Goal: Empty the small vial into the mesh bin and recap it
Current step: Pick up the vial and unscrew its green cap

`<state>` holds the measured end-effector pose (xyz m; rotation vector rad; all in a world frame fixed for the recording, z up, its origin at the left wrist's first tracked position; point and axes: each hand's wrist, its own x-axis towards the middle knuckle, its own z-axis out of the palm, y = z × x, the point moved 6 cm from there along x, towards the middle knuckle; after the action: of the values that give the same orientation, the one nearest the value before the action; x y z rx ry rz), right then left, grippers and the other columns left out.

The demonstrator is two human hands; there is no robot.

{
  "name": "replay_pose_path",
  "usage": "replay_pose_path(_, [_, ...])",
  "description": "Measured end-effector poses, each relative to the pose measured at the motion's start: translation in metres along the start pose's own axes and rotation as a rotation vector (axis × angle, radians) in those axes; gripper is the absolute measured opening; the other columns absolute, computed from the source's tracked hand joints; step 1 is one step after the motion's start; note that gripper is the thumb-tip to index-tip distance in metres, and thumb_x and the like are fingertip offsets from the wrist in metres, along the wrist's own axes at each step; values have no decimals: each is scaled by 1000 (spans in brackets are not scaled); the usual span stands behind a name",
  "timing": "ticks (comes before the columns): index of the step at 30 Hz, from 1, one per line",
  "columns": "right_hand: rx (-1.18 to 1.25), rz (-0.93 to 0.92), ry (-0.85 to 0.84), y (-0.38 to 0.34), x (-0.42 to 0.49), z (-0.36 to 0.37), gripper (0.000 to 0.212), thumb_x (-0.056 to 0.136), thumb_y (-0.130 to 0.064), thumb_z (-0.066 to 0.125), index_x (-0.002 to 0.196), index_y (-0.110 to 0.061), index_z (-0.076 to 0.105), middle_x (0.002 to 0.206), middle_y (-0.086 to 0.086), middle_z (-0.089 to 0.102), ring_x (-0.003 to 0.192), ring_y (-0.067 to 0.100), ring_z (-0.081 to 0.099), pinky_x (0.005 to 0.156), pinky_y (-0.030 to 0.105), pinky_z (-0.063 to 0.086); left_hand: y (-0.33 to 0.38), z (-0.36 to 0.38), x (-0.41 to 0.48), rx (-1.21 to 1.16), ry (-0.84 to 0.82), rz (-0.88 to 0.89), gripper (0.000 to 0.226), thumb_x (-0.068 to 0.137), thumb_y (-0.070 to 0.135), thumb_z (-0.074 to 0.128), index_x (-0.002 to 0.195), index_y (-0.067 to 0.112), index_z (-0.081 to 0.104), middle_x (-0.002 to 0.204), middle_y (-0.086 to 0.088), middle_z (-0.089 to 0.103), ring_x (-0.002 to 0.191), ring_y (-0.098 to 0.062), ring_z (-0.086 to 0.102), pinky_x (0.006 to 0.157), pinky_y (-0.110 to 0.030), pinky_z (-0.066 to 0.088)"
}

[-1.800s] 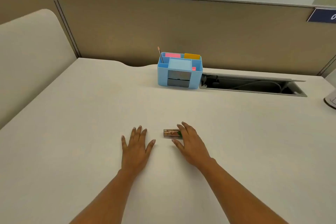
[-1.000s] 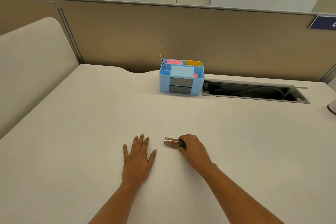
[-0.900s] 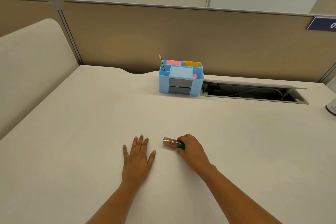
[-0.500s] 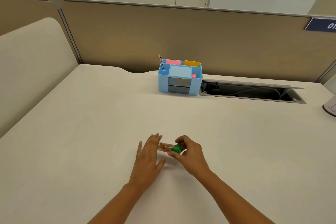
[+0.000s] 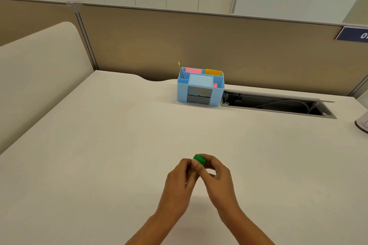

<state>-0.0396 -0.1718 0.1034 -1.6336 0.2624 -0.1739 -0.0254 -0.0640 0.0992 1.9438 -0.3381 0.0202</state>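
Observation:
The small vial is held upright just above the desk, its body hidden inside my fingers. Only its green cap (image 5: 199, 159) shows at the top. My left hand (image 5: 179, 181) is wrapped around the vial's body from the left. My right hand (image 5: 219, 175) meets it from the right, with thumb and fingertips pinching the cap. The blue desk organizer (image 5: 217, 93), which has grey mesh front panels, stands far ahead by the partition, well away from both hands.
The organizer holds a pencil (image 5: 180, 69) and pink and orange note pads. An open cable trough (image 5: 278, 105) lies to its right. A white object (image 5: 362, 123) sits at the right edge. The beige partition (image 5: 199, 42) closes the back of the white desk (image 5: 99, 145).
The vial lay on its side on the desk under my right fingers. Both hands have since lifted it and turned it upright, and my left hand has moved from flat on the desk to gripping it.

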Motion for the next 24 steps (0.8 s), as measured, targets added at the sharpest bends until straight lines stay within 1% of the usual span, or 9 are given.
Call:
replay_pose_path(2, [89, 34, -4, -4, -7, 2, 14, 82, -31, 62, 94, -24, 65, 93, -5, 68, 76, -6, 62, 56, 7, 47, 9, 5, -5, -72, -22, -26, 20, 96, 19, 42, 85, 34, 50, 77, 8, 62, 71, -4, 58, 63, -14, 48])
replay_pose_path(4, [166, 85, -45, -8, -12, 7, 25, 81, -41, 56, 96, -24, 65, 85, -7, 68, 70, -3, 63, 53, 10, 47, 16, 10, -9, -134, -45, -48, 21, 98, 17, 38, 87, 29, 52, 79, 9, 63, 71, -3, 59, 64, -14, 49])
replay_pose_path(6, [229, 113, -89, -14, -16, 11, 38, 76, -51, 50, 95, -24, 66, 82, -9, 68, 65, 1, 61, 50, 12, 45, 24, 11, -12, -206, -47, -77, 23, 98, 19, 35, 82, 25, 51, 72, 9, 60, 63, 0, 57, 58, -12, 46])
replay_pose_path(10, [308, 109, -149, -25, -22, 17, 44, 73, -59, 43, 93, -29, 68, 99, -12, 72, 65, 6, 54, 47, 16, 41, 36, 8, -15, -397, -23, -149, 30, 97, 26, 33, 76, 22, 54, 55, 16, 58, 53, 3, 52, 49, -8, 40])
replay_pose_path(13, [319, 88, -168, -30, -25, 18, 43, 73, -58, 42, 92, -30, 69, 97, -10, 73, 62, 7, 50, 47, 16, 39, 40, 3, -16, -495, -2, -179, 36, 98, 27, 32, 69, 22, 53, 47, 16, 53, 47, 3, 46, 46, -8, 38])
replay_pose_path(15, [310, 73, -170, -33, -26, 19, 44, 71, -60, 43, 89, -28, 69, 84, -9, 72, 57, 5, 48, 45, 15, 38, 41, 2, -17, -532, 14, -188, 37, 98, 27, 32, 72, 16, 55, 50, 12, 52, 48, 2, 46, 46, -9, 38])
replay_pose_path(17, [309, 62, -163, -35, -27, 20, 48, 70, -62, 44, 86, -24, 69, 72, -9, 67, 53, 3, 49, 44, 14, 38, 43, 2, -18, -547, 26, -183, 36, 97, 27, 31, 81, 10, 58, 61, 5, 54, 55, -2, 49, 48, -11, 39])
replay_pose_path(20, [302, 58, -133, -35, -29, 21, 50, 72, -61, 43, 86, -19, 66, 71, -10, 68, 57, 0, 57, 45, 12, 41, 44, 4, -20, -572, 48, -187, 33, 98, 26, 31, 86, 22, 61, 78, 1, 64, 68, -3, 60, 55, -12, 46])
replay_pose_path(24, [296, 54, -84, -33, -29, 21, 44, 74, -58, 42, 81, -21, 66, 74, -12, 71, 70, 1, 65, 52, 12, 49, 44, 5, -23, -567, 67, -193, 34, 98, 23, 31, 85, 26, 62, 79, 7, 69, 73, 6, 66, 58, -7, 49])
